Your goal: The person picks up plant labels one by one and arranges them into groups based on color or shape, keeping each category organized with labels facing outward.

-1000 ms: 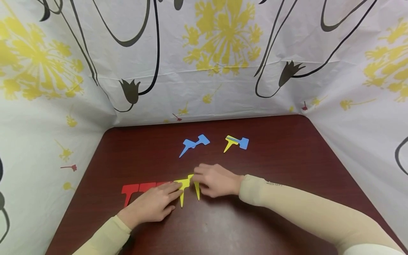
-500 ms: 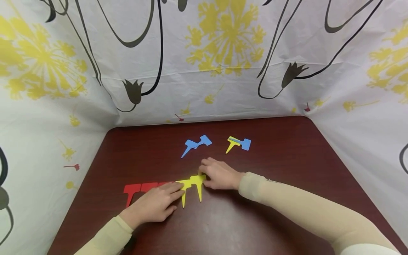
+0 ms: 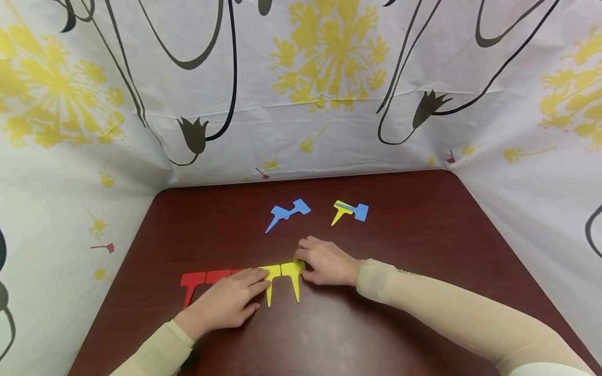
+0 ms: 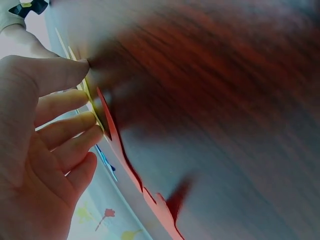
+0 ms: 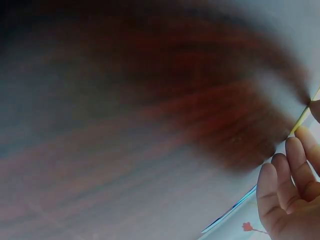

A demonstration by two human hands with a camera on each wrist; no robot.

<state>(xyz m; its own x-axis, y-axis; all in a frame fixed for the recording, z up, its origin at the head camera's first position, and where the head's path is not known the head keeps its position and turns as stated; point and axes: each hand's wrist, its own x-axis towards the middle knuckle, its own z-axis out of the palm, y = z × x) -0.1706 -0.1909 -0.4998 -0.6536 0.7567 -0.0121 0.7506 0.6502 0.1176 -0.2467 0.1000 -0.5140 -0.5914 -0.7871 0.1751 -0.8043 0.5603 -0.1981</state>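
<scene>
Several flat T-shaped plant labels lie in a row on the table. At its left end are a red label, a second red label and a third, mostly covered by my left hand. That hand rests with its fingers extended, the fingertips touching the left yellow plant label. Beside it, edge to edge, lies the right yellow plant label. My right hand pinches this label's right end between thumb and finger; the right wrist view shows them at the thin yellow edge.
Farther back, two blue labels overlap. To their right a yellow label lies crossed by a blue label. The dark red-brown table is enclosed at the back and sides by a patterned white cloth.
My right hand has moved from over the right yellow plant label to its right end. That label has shifted toward me, its head now level with its neighbour's. The left hand stays put.
</scene>
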